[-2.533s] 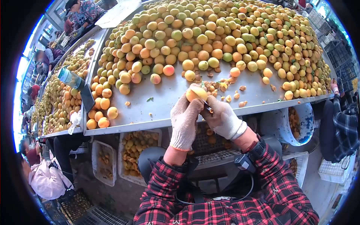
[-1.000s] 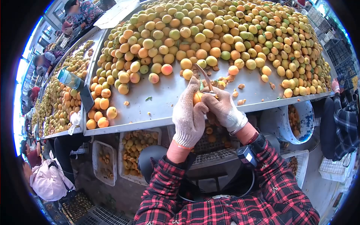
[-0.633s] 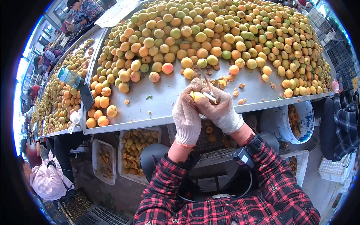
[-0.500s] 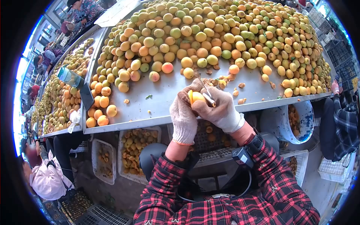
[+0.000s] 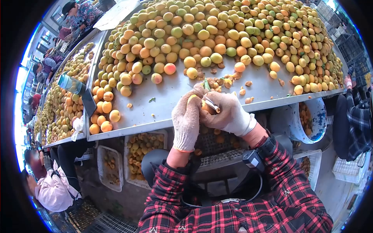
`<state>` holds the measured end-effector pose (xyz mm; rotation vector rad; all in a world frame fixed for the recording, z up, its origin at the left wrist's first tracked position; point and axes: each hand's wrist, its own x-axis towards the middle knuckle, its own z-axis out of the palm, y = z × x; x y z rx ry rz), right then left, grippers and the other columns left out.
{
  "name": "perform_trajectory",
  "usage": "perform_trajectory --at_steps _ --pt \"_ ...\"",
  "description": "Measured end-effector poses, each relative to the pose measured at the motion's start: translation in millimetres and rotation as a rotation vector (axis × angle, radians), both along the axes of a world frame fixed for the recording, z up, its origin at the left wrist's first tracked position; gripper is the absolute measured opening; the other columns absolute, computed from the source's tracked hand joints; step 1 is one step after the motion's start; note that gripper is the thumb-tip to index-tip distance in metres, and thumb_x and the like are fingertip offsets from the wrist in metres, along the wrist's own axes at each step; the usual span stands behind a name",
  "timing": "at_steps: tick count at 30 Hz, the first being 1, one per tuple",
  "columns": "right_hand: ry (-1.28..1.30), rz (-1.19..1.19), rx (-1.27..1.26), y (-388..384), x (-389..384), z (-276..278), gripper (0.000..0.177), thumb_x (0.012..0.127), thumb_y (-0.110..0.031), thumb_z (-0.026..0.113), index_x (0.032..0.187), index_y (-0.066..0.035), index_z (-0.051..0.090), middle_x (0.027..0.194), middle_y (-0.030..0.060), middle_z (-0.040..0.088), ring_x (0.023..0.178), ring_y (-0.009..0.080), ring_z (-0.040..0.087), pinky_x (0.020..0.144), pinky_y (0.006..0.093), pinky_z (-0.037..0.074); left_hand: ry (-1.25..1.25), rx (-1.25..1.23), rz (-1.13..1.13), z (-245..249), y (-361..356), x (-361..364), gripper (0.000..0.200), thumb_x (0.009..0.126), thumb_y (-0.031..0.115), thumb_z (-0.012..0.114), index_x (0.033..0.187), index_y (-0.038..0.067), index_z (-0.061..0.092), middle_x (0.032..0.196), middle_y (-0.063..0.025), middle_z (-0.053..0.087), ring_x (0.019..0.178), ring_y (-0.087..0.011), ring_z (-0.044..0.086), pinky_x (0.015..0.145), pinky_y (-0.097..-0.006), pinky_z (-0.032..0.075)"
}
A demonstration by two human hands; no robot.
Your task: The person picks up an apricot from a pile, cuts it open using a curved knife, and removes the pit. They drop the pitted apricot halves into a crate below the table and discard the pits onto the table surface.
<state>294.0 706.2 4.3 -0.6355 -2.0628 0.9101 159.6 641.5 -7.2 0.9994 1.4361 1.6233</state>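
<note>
My left hand (image 5: 187, 118), in a stained white knit glove, is closed around an apricot (image 5: 208, 108) at the front edge of the table. Most of the fruit is hidden by the fingers. Pressed close beside it, my gloved right hand (image 5: 228, 112) grips a small knife (image 5: 211, 105); its pale handle end shows, while the blade is largely covered. Just beyond the hands, apricot pits and scraps (image 5: 217, 82) lie on the metal tabletop (image 5: 167, 99).
A large heap of apricots (image 5: 217, 35) covers the table's far side. Below the front edge stand a crate of apricot pieces (image 5: 165, 149), a smaller white basket (image 5: 101, 171) and a blue-and-white bucket (image 5: 285, 120). A jar (image 5: 70, 83) stands left. Other people sit on both sides.
Both hands have shifted slightly left, and the fingers have closed further over the apricot, so less of it shows. The view has tilted a little.
</note>
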Motion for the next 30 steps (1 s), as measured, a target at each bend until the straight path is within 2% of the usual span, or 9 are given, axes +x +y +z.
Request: perform_trajectory --at_steps 5,10,14,16,18,20,22,25,30 --pt "0.085 0.100 -0.682 4.4 11.9 26.3 0.026 0.083 -0.024 0.075 0.092 -0.002 0.065 0.071 0.0012 0.060 0.058 0.0084 0.056 0.050 0.0252 0.045 -0.812 -0.064 -0.131 -2.4 -1.4 -10.9 0.033 0.100 0.026 0.050 0.109 -0.003 0.063 0.092 -0.0074 0.066 0.076 -0.0132 0.063 0.063 -0.0252 0.052" --pt "0.263 0.360 -1.184 7.7 26.9 16.5 0.044 0.074 -0.030 0.076 0.104 0.001 0.064 0.070 0.0049 0.062 0.050 0.0079 0.054 0.044 0.0200 0.039 -0.645 -0.047 -0.103 7.0 -3.8 -2.6 0.037 0.101 0.030 0.048 0.110 -0.003 0.063 0.091 -0.0092 0.066 0.063 -0.0140 0.060 0.051 -0.0249 0.048" --pt "0.341 0.839 -1.113 17.3 35.7 6.0 0.049 0.071 -0.034 0.072 0.099 0.006 0.068 0.077 0.0111 0.067 0.061 0.0151 0.061 0.054 0.0242 0.046 -0.858 0.110 -0.434 0.7 -5.3 -23.8 0.041 0.103 0.032 0.045 0.110 -0.004 0.063 0.091 -0.0086 0.066 0.071 -0.0156 0.063 0.061 -0.0268 0.052" --pt "-0.156 0.639 -0.982 19.6 40.1 39.0 0.048 0.074 -0.031 0.074 0.108 0.001 0.071 0.086 0.0066 0.070 0.069 0.0112 0.061 0.059 0.0226 0.048 -0.936 0.099 -0.398 -4.7 -1.9 -26.5 0.037 0.102 0.029 0.048 0.106 -0.004 0.064 0.090 -0.0086 0.065 0.074 -0.0157 0.063 0.061 -0.0279 0.052" --pt "-0.297 0.589 -0.791 17.5 36.0 31.6 0.036 0.080 -0.024 0.072 0.111 -0.005 0.073 0.086 0.0020 0.070 0.070 0.0091 0.060 0.060 0.0227 0.048 -0.698 -0.007 0.061 -1.1 2.7 -13.6 0.032 0.101 0.024 0.050 0.102 -0.005 0.064 0.088 -0.0092 0.065 0.071 -0.0163 0.063 0.055 -0.0282 0.051" --pt "-0.178 0.500 -0.650 17.7 36.4 28.9 0.028 0.083 -0.018 0.070 0.108 -0.009 0.075 0.086 0.0010 0.070 0.065 0.0075 0.058 0.057 0.0222 0.047 -0.657 0.026 0.073 -8.9 5.1 -13.4 0.028 0.100 0.021 0.052 0.101 -0.004 0.064 0.089 -0.0096 0.065 0.072 -0.0176 0.065 0.055 -0.0293 0.054" --pt "-0.067 0.225 -0.823 15.7 37.5 53.9 0.028 0.083 -0.010 0.058 0.105 0.002 0.070 0.072 0.0085 0.066 0.049 0.0097 0.053 0.045 0.0230 0.043 -0.667 -0.021 -0.056 -10.9 4.7 -12.0 0.049 0.104 0.033 0.043 0.120 -0.011 0.057 0.111 -0.0197 0.066 0.097 -0.0274 0.068 0.084 -0.0375 0.058" --pt "0.712 0.257 -0.857 29.9 24.1 22.9 0.035 0.095 -0.027 0.061 0.114 0.002 0.059 0.065 0.0024 0.051 0.043 0.0089 0.043 0.040 0.0244 0.039 -0.656 -0.100 -0.134 5.8 3.1 3.1 0.045 0.104 0.032 0.044 0.120 -0.007 0.058 0.112 -0.0173 0.066 0.094 -0.0249 0.069 0.072 -0.0333 0.060" --pt "0.961 0.084 -0.827 37.3 11.6 24.1 0.038 0.098 -0.037 0.059 0.114 -0.003 0.059 0.067 -0.0024 0.043 0.048 0.0074 0.036 0.040 0.0238 0.029 -0.739 -0.286 -0.291 -5.0 3.4 19.7 0.031 0.094 0.021 0.061 0.118 0.000 0.061 0.099 -0.0104 0.066 0.083 -0.0217 0.068 0.060 -0.0291 0.055"
